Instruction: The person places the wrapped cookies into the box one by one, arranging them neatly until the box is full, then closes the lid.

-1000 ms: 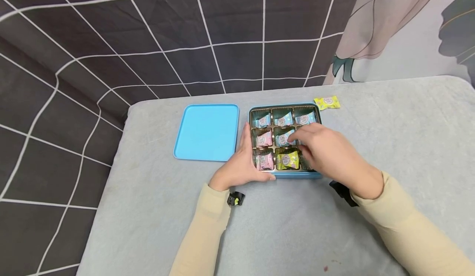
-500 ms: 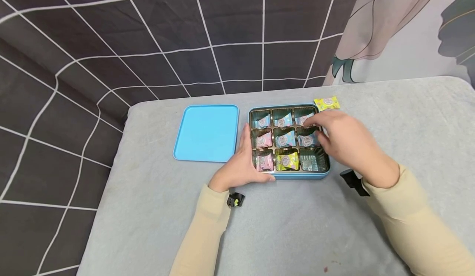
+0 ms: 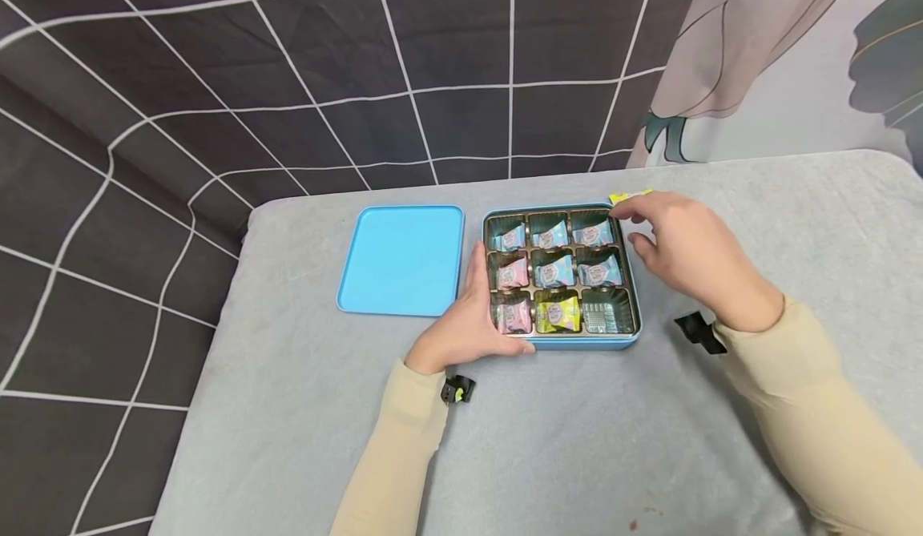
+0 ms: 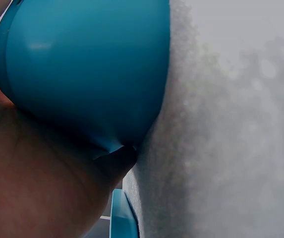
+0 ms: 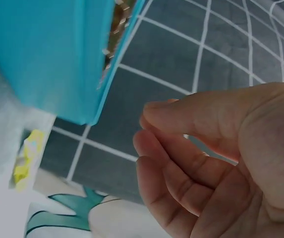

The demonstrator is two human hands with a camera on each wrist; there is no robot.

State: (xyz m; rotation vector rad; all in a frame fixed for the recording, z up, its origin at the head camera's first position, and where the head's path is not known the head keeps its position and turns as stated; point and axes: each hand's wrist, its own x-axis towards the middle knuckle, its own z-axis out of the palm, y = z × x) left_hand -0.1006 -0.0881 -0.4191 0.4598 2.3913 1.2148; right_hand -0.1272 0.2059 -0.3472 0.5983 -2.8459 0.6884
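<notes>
A blue rectangular candy box [image 3: 570, 343] with nine compartments lies open on the table. My left hand [image 3: 465, 329] holds its near left corner, fingers along the left side and thumb along the front. Blue-wrapped candies [image 3: 554, 272] fill the back row and two middle cells. Pink candies [image 3: 513, 315] sit at the left, and a yellow candy [image 3: 558, 313] lies in the front middle cell. The front right cell is bare. Loosely bent and holding nothing, my right hand [image 3: 695, 259] hovers by the box's back right corner. Beyond it lies another yellow candy [image 5: 28, 156], partly hidden in the head view.
The flat blue lid [image 3: 402, 259] lies left of the box. A grey cloth covers the table [image 3: 303, 424]. Behind it hangs a dark curtain [image 3: 461, 47] with white grid lines, and a patterned pale curtain [image 3: 779, 63] hangs at the right.
My right hand has moved from over the middle candies to the back right corner, uncovering the right-hand compartments and partly covering the loose yellow candy. My left hand has stayed put.
</notes>
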